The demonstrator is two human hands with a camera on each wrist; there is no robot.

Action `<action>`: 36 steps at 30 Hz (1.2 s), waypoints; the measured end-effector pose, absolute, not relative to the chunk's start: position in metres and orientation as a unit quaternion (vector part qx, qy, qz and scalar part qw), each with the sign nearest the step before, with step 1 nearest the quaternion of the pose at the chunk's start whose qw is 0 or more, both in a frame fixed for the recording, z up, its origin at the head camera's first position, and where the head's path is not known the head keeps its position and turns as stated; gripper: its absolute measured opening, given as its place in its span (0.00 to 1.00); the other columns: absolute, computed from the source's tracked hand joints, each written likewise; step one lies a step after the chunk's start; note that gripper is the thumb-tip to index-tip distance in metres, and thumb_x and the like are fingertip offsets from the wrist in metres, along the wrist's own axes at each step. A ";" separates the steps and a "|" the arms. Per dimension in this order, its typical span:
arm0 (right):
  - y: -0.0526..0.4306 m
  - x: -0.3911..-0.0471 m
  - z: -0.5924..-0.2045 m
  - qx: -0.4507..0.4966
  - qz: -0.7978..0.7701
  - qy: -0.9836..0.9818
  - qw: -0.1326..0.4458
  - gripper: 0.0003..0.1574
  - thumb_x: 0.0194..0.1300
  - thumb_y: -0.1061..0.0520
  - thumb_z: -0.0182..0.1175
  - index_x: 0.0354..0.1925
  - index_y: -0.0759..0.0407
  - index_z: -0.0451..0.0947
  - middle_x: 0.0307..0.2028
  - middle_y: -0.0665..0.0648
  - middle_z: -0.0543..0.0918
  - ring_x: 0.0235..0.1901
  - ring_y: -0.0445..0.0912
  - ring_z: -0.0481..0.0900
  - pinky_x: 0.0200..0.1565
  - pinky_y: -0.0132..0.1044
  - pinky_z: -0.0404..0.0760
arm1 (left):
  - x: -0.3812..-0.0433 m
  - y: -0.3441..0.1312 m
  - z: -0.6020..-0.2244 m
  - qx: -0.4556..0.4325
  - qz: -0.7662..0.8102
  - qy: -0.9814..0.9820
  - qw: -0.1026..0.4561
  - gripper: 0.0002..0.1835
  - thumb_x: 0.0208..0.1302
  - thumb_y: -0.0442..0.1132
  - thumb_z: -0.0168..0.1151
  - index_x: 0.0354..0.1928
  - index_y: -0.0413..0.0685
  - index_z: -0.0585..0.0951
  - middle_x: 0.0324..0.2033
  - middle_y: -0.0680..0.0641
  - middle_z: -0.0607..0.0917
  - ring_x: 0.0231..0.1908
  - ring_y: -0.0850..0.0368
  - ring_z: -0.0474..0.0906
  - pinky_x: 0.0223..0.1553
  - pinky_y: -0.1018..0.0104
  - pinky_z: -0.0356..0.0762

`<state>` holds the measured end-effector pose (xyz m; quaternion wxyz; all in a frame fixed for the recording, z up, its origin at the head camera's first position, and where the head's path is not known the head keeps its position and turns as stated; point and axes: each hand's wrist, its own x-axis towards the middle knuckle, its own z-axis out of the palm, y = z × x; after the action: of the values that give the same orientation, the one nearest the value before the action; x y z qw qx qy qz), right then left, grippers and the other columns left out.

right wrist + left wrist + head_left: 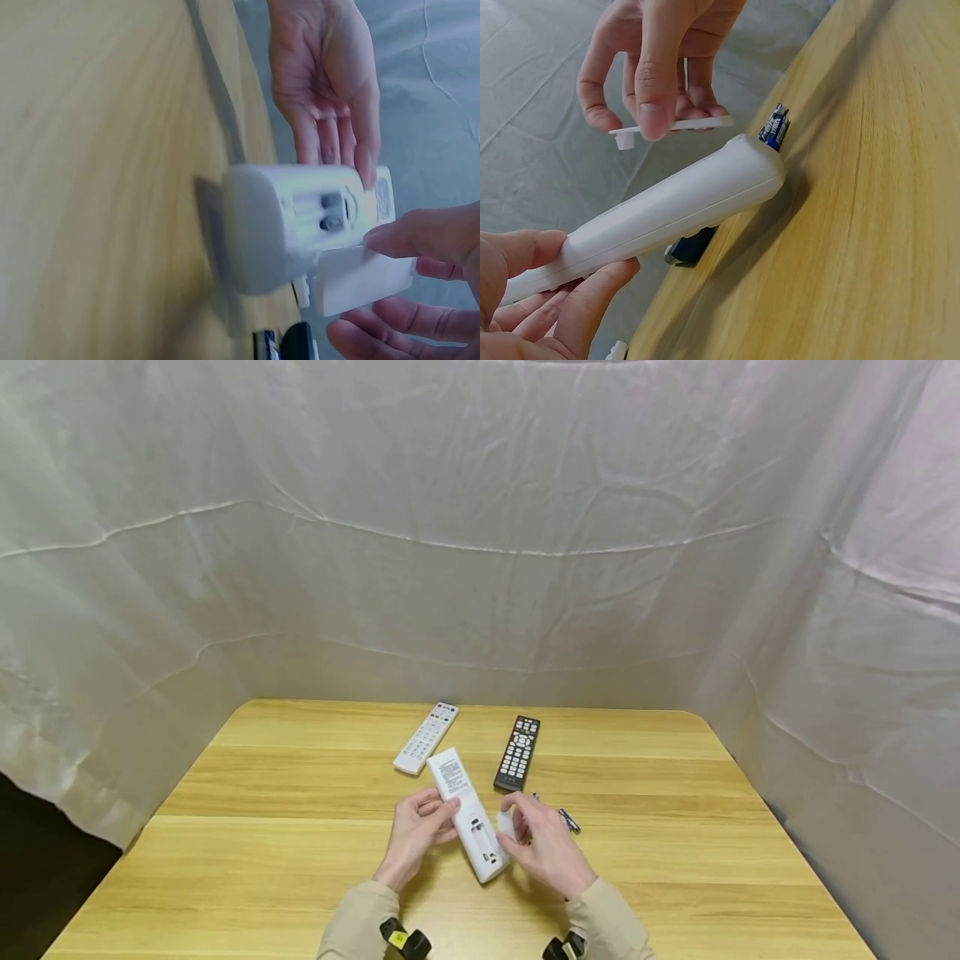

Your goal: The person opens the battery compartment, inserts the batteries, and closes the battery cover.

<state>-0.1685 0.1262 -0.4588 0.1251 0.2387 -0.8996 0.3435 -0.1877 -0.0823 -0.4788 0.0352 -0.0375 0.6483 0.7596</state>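
Note:
A white remote control (452,774) is held face down by my left hand (415,832), thumb on its back and fingers beneath. Its battery compartment (482,841) is uncovered, with dark contacts showing at the ends. Just right of it, my right hand (551,847) pinches the white battery cover (358,279) between thumb and fingers. In the left wrist view the cover (694,124) hovers above the remote's back, apart from it, its small tab pointing down. Blue and silver batteries (774,127) lie on the table beyond the remote, partly hidden by my right hand in the head view.
Another white remote (426,739) lies buttons up on the wooden table (285,860), toward the back. To its right is a black remote (517,753), also buttons up. Grey-white curtains (480,593) hang behind and beside the table.

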 end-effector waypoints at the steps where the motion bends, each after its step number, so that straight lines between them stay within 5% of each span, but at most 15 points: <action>1: 0.128 -0.169 -0.458 0.235 0.343 -0.901 0.126 0.20 0.54 0.65 0.73 0.42 0.56 0.76 0.25 0.50 0.78 0.24 0.38 0.74 0.26 0.24 0.77 | -0.188 -0.082 -0.479 -0.038 0.760 0.648 0.035 0.22 0.67 0.32 0.64 0.59 0.25 0.75 0.44 0.30 0.87 0.32 0.59 0.87 0.36 0.66 0.91; 36: 0.197 -0.190 -0.450 0.099 0.292 -0.940 0.144 0.17 0.53 0.64 0.70 0.41 0.57 0.76 0.26 0.53 0.77 0.24 0.39 0.71 0.27 0.29 0.72 | -0.189 -0.082 -0.479 -0.044 0.764 0.643 0.037 0.22 0.68 0.32 0.63 0.60 0.25 0.74 0.46 0.29 0.87 0.33 0.58 0.88 0.36 0.66 0.91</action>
<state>-0.1903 0.1969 -0.4496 0.1439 0.0985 -0.9405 0.2918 -0.1885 -0.0825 -0.4790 0.0374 -0.0437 0.6431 0.7637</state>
